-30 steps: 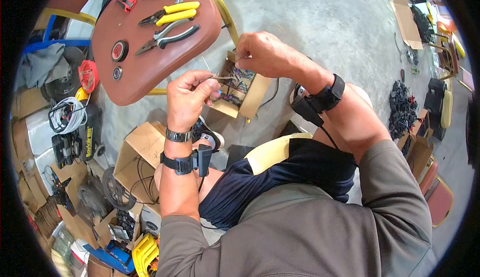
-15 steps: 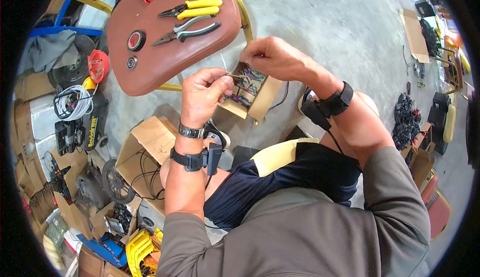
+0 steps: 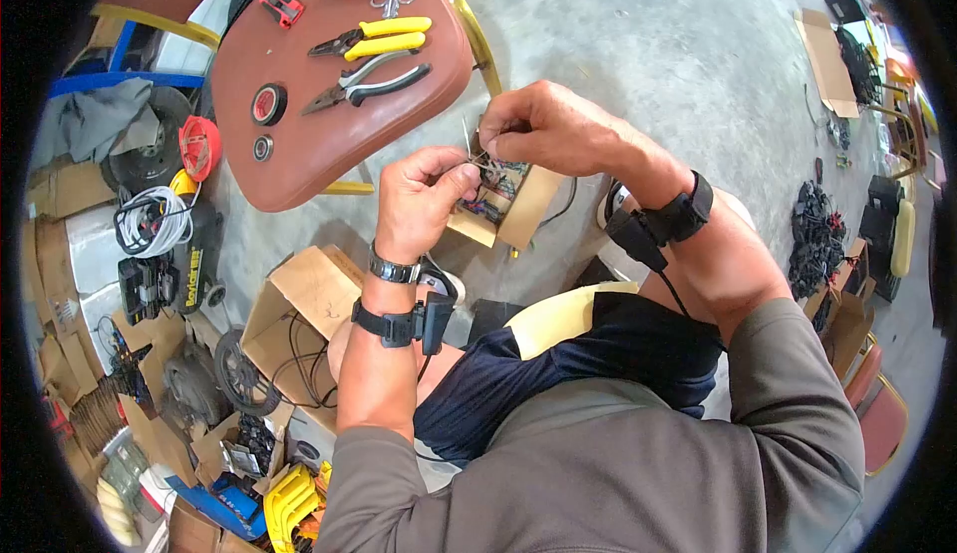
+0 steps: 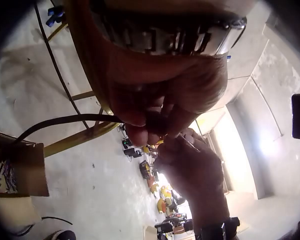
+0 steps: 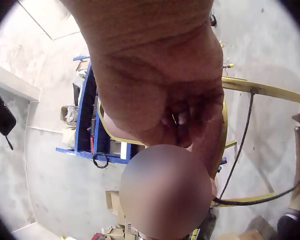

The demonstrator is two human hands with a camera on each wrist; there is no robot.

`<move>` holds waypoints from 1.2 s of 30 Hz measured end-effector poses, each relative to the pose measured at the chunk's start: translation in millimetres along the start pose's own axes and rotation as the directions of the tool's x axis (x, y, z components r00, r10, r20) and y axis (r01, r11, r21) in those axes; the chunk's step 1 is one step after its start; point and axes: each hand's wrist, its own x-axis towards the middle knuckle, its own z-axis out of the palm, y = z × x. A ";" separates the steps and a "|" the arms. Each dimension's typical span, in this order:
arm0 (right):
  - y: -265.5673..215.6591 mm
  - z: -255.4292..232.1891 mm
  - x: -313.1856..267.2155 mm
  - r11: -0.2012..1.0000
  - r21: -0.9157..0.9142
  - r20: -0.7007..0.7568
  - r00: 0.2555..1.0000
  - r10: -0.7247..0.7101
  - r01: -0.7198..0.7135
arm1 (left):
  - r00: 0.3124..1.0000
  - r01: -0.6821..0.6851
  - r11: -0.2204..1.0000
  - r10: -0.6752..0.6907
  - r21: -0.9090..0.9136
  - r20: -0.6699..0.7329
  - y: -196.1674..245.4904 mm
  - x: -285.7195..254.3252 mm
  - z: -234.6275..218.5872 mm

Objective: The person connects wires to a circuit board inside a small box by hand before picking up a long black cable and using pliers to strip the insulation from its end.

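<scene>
My left hand (image 3: 414,204) pinches a cable end between thumb and fingers; a thin pale strand (image 3: 466,136) stands up from it. From that hand a dark cable (image 4: 65,120) curves away in the left wrist view. Just to the right, my right hand (image 3: 558,132) has its fingers curled and tips pinched beside the cable end, seemingly on a thin wire; in the left wrist view this hand (image 4: 190,162) nearly meets the left fingertips. Its pinch is mostly hidden. Below the hands, an open cardboard box (image 3: 533,204) holds small coloured wire pieces.
A brown chair seat (image 3: 349,124) at upper left bears yellow-handled pliers (image 3: 389,36), grey-black pliers (image 3: 369,86), scissors (image 3: 396,0), a red-centred tape roll (image 3: 267,104) and a smaller ring (image 3: 262,148). Another cardboard box (image 3: 309,294) with black cables stands at lower left.
Both hands have shifted slightly right and down in the head view, and now sit closer together. The pale strand points more upright. The chair and tools shifted with the head camera.
</scene>
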 end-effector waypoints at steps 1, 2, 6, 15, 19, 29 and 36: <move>-1.8 0.0 -1.0 1.000 0.006 0.005 1.000 0.003 -0.003 | 1.000 -0.008 1.000 0.008 0.001 0.006 -1.1 0.9 1.0; -4.8 0.4 -2.4 1.000 -0.010 0.017 1.000 0.008 -0.007 | 1.000 -0.003 1.000 0.003 0.027 -0.001 -2.8 1.9 2.5; -13.9 -0.8 -3.9 0.998 -0.061 0.052 0.999 0.003 0.000 | 1.000 -0.014 0.993 0.016 0.119 -0.017 -5.3 3.7 10.3; 3.9 -1.9 1.6 0.976 -0.215 -0.022 1.000 0.021 -0.025 | 0.995 -0.094 0.986 0.090 0.137 0.040 -9.4 5.1 13.1; 6.5 -0.1 0.8 0.996 -0.080 -0.098 0.995 0.031 -0.039 | 0.998 -0.054 0.993 0.052 0.105 0.017 -6.1 4.1 14.4; -4.1 3.3 -7.5 0.998 -0.050 -0.007 0.999 -0.035 0.034 | 0.998 0.038 0.990 -0.030 0.133 -0.063 -2.0 3.6 18.7; -5.7 0.9 -6.9 0.997 -0.076 -0.044 0.999 -0.009 0.006 | 0.999 0.014 0.986 -0.007 0.166 -0.043 -11.2 4.4 14.1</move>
